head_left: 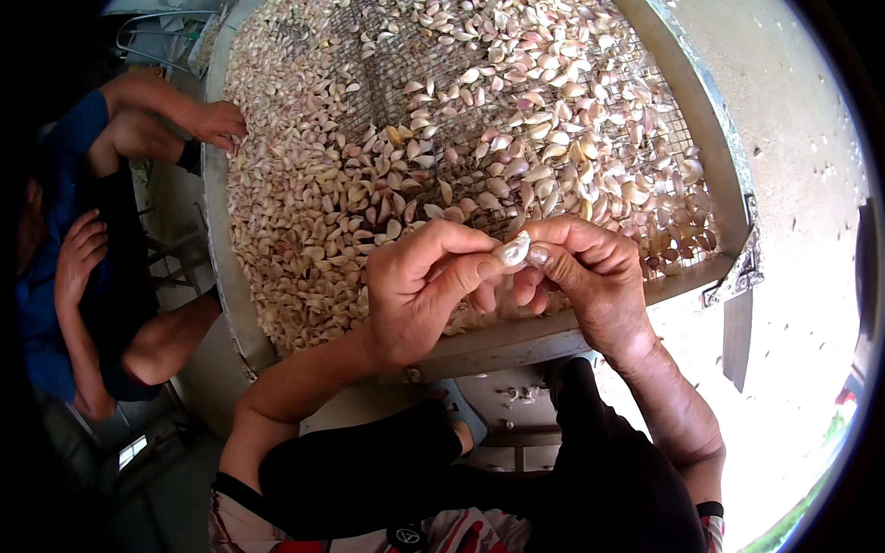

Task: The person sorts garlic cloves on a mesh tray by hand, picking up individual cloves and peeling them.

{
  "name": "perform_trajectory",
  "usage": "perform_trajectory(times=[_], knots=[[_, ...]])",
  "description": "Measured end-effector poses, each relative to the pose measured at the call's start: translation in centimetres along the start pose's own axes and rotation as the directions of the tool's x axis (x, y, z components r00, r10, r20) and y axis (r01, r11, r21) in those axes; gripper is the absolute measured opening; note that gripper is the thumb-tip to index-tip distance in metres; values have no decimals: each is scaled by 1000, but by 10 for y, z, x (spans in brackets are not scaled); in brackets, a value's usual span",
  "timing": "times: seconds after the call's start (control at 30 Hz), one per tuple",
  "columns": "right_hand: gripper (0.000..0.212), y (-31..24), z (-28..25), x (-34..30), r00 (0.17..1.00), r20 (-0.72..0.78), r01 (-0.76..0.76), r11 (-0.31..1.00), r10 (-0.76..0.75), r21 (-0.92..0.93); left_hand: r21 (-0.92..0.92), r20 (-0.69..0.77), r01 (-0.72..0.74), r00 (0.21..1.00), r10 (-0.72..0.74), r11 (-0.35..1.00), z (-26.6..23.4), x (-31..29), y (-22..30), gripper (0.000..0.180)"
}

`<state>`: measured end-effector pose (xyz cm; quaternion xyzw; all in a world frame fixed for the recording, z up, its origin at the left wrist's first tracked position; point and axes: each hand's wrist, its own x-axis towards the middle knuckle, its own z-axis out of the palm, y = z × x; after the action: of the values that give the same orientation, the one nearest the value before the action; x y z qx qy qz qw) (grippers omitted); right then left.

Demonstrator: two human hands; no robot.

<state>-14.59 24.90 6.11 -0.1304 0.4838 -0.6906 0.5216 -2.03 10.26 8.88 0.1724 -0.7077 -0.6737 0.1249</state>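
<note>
Left grip [419, 290] and right grip [595, 276] both pinch one pale garlic clove [513, 250]. Loose cloves [553, 138] lie beyond, on mesh [383, 92].

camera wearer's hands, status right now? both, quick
Left hand: closed, pinching a pale garlic clove.
Right hand: closed, pinching the same garlic clove from its right side.
</note>
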Motion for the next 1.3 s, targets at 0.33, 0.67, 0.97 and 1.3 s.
perform_trajectory(times=[0.33, 0.67, 0.97, 1.3], knots=[[10, 4, 2, 1, 1000, 29, 13, 994, -10, -113, -291, 13, 205, 978, -210, 934, -5, 1, -8, 12], [24, 13, 9, -19, 828, 535, 561, 234, -170, -794, 762, 324, -382, 924, 203, 523, -40, 59, -57, 39], [23, 7, 13, -18, 832, 529, 555, 214, -168, -804, 717, 616, -524, 785, -66, 460, 38, 113, -105, 100], [25, 21, 2, -21, 770, 606, 636, 168, -200, -753, 785, 513, -485, 858, 33, 386, -31, 34, -59, 52]])
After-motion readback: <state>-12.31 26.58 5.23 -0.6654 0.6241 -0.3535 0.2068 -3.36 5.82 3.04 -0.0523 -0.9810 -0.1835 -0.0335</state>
